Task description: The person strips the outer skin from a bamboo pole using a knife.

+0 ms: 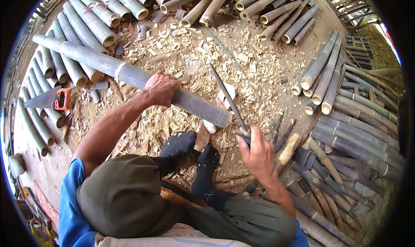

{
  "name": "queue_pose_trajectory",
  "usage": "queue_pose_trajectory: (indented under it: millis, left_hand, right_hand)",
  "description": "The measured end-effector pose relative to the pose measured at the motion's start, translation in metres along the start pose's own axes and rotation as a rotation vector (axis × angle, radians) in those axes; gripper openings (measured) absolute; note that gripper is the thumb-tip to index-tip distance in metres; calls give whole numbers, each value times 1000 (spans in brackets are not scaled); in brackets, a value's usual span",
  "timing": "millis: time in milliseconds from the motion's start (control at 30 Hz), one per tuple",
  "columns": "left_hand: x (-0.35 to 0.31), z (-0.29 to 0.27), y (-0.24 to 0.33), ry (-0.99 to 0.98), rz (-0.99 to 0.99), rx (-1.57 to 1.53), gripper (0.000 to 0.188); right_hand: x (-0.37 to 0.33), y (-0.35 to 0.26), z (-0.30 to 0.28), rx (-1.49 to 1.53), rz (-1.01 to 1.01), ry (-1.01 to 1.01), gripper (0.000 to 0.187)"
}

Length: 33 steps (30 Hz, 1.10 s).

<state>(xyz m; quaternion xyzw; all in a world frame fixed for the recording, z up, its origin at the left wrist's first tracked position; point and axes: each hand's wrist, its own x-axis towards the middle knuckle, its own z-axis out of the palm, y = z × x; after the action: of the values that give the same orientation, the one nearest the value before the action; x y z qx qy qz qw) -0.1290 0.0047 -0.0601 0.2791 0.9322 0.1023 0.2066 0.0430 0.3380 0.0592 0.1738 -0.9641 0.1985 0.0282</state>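
Observation:
My left hand (163, 88) is closed over the top of a thick grey-green bamboo pole (125, 74). The pole slants from the far left down to its pale cut end (222, 117), which lies just beyond my socked feet (179, 144). In my right hand (258, 154) is the dark handle of a long machete (229, 97), its narrow blade seen nearly edge-on and pointing away and up to the left. The blade stands just right of the pole's cut end; whether the two touch I cannot tell. A whitish block (226, 95) lies behind the blade.
Pale wood chips (168, 48) litter the ground. Cut bamboo poles lie in rows at the far left (84, 26), far side (216, 7) and right (324, 78), with a stack (359, 139) at the near right. An orange-handled handsaw (61, 99) rests on poles at left.

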Motion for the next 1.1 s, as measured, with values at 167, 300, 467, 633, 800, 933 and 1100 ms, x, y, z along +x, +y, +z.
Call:
queue_pose_trajectory:
  millis: [167,300,467,633,800,933,1100]
  left_hand:
    - [3,-1,8,-28,30,74,46]
    - [-9,14,-9,-38,-94,114,48]
    - [-16,34,-6,323,82,108,42]
    - [-7,33,0,332,113,124,38]
    - [-23,29,1,323,103,126,37]
    - [-33,46,-5,585,160,176,38]
    - [-21,45,-18,602,121,244,43]
  right_hand:
    - [-39,80,56,-194,251,-339,31]
    - [-8,58,27,-179,273,-418,26]
    - [-12,8,2,145,-9,53,29]
    - [-34,82,48,-192,419,-539,32]
    - [-8,5,-12,22,232,-247,25]
    - [-11,4,-1,87,71,-90,21]
    - [-10,53,31,-128,245,-397,25]
